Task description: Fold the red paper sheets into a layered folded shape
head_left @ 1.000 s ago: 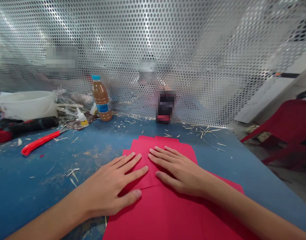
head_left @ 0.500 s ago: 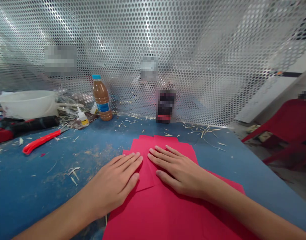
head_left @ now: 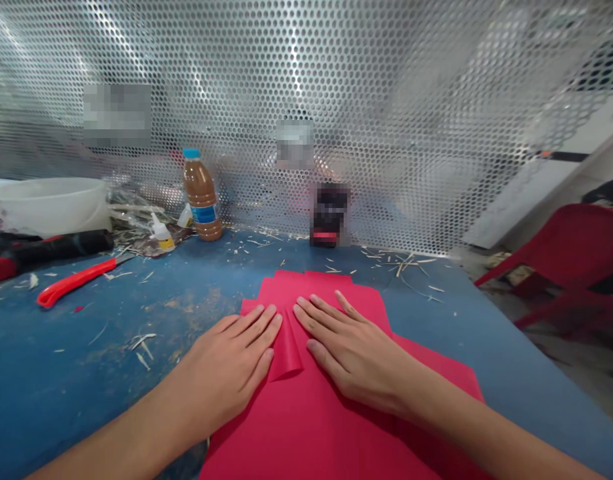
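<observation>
Red paper (head_left: 306, 427) lies in layered sheets on the blue table in front of me. My left hand (head_left: 236, 363) rests flat on its left part, fingers stretched out and close together. My right hand (head_left: 349, 350) lies flat on the right part, its fingers extended and slightly spread. Between the two hands, a flap of the red paper (head_left: 287, 350) bulges upward into a small curl beside my left fingertips. The paper under both palms is hidden.
On the left lie a red-handled knife (head_left: 79, 281), a black-and-red tool (head_left: 61, 250), a small glue bottle (head_left: 161, 233) and a white basin (head_left: 51, 207). A brown-filled bottle (head_left: 202, 200) stands by the perforated metal panel (head_left: 246, 87). A red chair (head_left: 581, 247) is at right.
The flap between my hands lay flat before and now bows up in a curl. Both hands stay on the paper, and the whole view has shifted slightly.
</observation>
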`<state>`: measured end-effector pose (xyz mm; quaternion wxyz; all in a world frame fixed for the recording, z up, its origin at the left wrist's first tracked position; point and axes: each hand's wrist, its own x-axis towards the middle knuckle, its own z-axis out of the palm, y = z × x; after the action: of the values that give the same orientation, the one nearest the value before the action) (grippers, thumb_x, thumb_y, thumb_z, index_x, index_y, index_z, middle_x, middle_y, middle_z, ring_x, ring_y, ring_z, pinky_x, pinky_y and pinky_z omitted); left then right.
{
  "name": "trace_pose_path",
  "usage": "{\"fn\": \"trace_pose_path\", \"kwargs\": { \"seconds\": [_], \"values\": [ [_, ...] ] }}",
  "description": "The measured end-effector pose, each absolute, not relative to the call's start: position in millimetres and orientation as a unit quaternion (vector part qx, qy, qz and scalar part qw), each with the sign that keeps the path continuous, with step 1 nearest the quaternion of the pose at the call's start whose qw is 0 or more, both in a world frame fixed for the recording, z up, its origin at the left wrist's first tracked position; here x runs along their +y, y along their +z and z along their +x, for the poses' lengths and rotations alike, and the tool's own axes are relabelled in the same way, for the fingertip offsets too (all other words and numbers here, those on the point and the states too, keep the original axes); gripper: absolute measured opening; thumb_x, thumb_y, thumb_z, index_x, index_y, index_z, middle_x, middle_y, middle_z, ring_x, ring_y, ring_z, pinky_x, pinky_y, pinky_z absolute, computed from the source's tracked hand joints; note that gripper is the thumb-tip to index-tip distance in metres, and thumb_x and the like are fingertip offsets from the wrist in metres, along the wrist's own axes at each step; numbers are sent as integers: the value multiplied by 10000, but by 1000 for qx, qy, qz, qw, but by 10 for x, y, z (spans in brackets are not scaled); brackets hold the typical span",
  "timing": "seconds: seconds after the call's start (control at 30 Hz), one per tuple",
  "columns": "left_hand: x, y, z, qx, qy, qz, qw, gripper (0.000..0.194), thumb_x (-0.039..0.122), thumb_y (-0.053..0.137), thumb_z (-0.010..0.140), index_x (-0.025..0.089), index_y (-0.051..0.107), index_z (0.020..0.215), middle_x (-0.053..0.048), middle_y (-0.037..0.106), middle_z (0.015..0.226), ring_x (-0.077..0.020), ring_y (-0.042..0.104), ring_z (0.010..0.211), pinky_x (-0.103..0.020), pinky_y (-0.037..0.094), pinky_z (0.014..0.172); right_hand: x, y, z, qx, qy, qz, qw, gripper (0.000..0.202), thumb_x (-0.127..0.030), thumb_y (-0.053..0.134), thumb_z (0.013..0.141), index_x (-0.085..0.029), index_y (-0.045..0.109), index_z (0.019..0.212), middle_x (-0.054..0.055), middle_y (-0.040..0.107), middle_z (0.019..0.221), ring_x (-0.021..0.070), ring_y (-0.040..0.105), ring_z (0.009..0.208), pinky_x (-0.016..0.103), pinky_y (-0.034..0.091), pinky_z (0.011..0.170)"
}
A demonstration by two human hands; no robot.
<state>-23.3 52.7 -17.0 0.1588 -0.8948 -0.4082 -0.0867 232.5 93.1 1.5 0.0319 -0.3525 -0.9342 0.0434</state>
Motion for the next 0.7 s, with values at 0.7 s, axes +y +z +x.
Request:
{"fn": "trace_pose_path", "kwargs": {
  "seconds": [0.7],
  "values": [
    [453, -87, -101, -434, -37, -888, 144, 548, 245, 233, 1106, 91, 635, 1444, -165, 564, 1537, -345, 596, 1388, -519, 548, 1034, 816, 0, 2263, -921, 10, -388, 41, 550, -352, 296, 1110, -151, 440, 1601, 88, 345, 1680, 352, 282, 1571, 640, 173, 1293]
  ]
}}
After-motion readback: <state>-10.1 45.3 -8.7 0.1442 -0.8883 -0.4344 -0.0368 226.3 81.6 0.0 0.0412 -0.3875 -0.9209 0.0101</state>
